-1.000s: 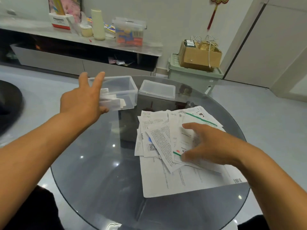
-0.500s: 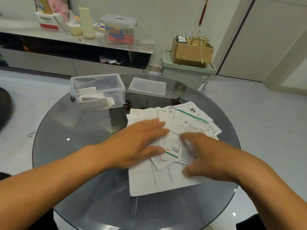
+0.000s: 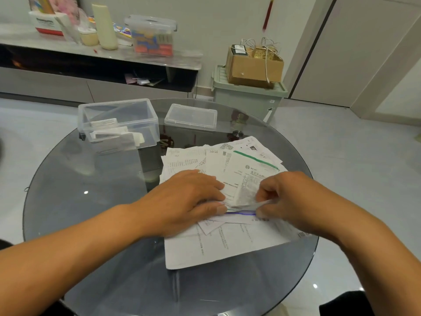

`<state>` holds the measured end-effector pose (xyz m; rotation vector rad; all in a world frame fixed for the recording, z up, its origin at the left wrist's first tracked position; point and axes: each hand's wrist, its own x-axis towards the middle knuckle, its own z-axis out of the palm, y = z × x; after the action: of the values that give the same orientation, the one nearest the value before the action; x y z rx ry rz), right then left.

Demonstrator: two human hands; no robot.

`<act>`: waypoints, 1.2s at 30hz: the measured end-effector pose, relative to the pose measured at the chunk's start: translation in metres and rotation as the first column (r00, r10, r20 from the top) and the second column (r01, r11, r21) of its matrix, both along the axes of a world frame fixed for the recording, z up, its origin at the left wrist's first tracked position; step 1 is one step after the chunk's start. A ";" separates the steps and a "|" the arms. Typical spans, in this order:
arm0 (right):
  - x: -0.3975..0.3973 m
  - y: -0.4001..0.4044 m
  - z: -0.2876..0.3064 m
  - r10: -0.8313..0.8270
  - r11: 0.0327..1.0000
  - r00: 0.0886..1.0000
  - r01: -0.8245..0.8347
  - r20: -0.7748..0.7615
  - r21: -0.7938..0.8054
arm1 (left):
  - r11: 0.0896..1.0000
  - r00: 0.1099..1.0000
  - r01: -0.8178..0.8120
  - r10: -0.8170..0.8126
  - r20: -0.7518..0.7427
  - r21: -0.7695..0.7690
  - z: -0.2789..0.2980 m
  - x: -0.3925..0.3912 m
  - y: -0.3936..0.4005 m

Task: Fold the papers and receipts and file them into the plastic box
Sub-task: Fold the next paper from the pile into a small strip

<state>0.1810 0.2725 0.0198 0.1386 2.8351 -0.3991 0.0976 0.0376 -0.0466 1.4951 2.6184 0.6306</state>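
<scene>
A loose pile of white papers and receipts [image 3: 218, 242] lies on the round glass table [image 3: 91, 201]. My left hand [image 3: 189, 197] rests flat on the pile's left side, its fingers on the sheets. My right hand [image 3: 284, 199] pinches the near edge of a receipt [image 3: 248, 190] with a green stripe and lifts it off the pile. The clear plastic box [image 3: 118, 122] stands open at the table's far left with several folded receipts [image 3: 114, 135] inside.
The box's clear lid [image 3: 191, 116] lies beside it at the table's far edge. Behind the table stand a green storage bin [image 3: 248, 99] with a cardboard box [image 3: 252, 67] on it and a low cabinet [image 3: 91, 65] with clutter.
My left hand came back from the plastic box and now lies on the pile. My right hand went from flat on the sheets to pinching and lifting one receipt's edge.
</scene>
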 end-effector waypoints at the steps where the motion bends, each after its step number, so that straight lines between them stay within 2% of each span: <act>1: 0.002 -0.005 0.000 0.023 0.998 1.000 -0.023 -0.015 -0.053 | 0.999 1.000 -0.025 0.025 0.001 0.035 0.001 0.000 -0.001; 4: 0.007 -0.027 -0.005 0.140 0.965 0.988 -0.150 -0.061 -0.215 | 0.992 1.000 -0.025 0.023 0.019 0.123 0.004 0.000 -0.008; 7: 0.006 -0.037 -0.016 0.232 0.923 0.971 -0.237 -0.053 -0.302 | 0.976 0.985 0.116 -0.089 -0.148 0.182 0.003 -0.001 -0.015; 12: -0.003 -0.020 -0.016 0.261 0.952 0.964 -0.267 -0.058 -0.151 | 0.955 0.962 0.216 -0.173 -0.212 0.205 0.006 0.010 -0.027; 15: -0.007 -0.018 -0.016 0.308 0.948 0.950 -0.302 -0.045 0.102 | 0.960 0.900 0.256 -0.194 -0.389 0.114 0.010 0.019 -0.026; 17: -0.005 -0.017 -0.016 0.291 0.944 0.957 -0.286 -0.010 0.168 | 0.970 0.858 0.233 -0.173 -0.483 0.068 0.011 0.026 -0.024; 18: -0.001 -0.016 -0.015 0.273 0.951 0.962 -0.274 0.030 0.146 | 0.976 0.851 0.211 -0.157 -0.500 0.052 0.011 0.029 -0.024; 21: 0.009 -0.016 -0.010 0.242 0.970 0.964 -0.237 0.115 -0.058 | 0.990 0.854 0.134 -0.096 -0.511 0.036 0.013 0.038 -0.020; 23: 0.009 -0.018 -0.010 0.262 0.964 0.960 -0.257 0.094 -0.067 | 0.993 0.848 0.119 -0.089 -0.522 0.025 0.012 0.039 -0.019; 25: 0.007 -0.021 -0.014 0.237 0.970 0.970 -0.233 0.055 -0.073 | 0.993 0.887 0.113 -0.085 -0.454 0.035 0.007 0.041 -0.020; 27: 0.003 -0.021 -0.020 0.137 0.977 0.991 -0.136 -0.007 -0.167 | 0.996 0.975 -0.019 0.038 -0.219 0.087 0.003 0.044 -0.020; 28: 0.001 -0.019 -0.023 0.079 0.973 0.996 -0.084 -0.030 -0.217 | 0.988 0.988 -0.120 0.128 -0.084 0.101 0.003 0.045 -0.020; 30: -0.005 -0.016 -0.029 -0.019 0.946 0.999 0.005 -0.040 -0.323 | 0.962 0.967 -0.248 0.239 0.085 0.116 -0.003 0.043 -0.018; 32: -0.011 -0.014 -0.034 -0.113 0.907 0.993 0.087 -0.038 -0.412 | 0.931 0.934 -0.333 0.302 0.192 0.152 -0.007 0.037 -0.013; 34: -0.016 -0.017 -0.039 -0.197 0.876 0.979 0.155 -0.046 -0.457 | 0.890 0.890 -0.410 0.342 0.302 0.200 -0.008 0.029 -0.008; 36: -0.019 -0.021 -0.042 -0.259 0.860 0.964 0.203 -0.057 -0.468 | 0.866 0.863 -0.454 0.370 0.345 0.208 -0.009 0.024 -0.005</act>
<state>0.1621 0.2513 -0.0225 0.3709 2.7489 -1.1525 0.1216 0.0328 -0.0559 0.7762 2.6990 1.2088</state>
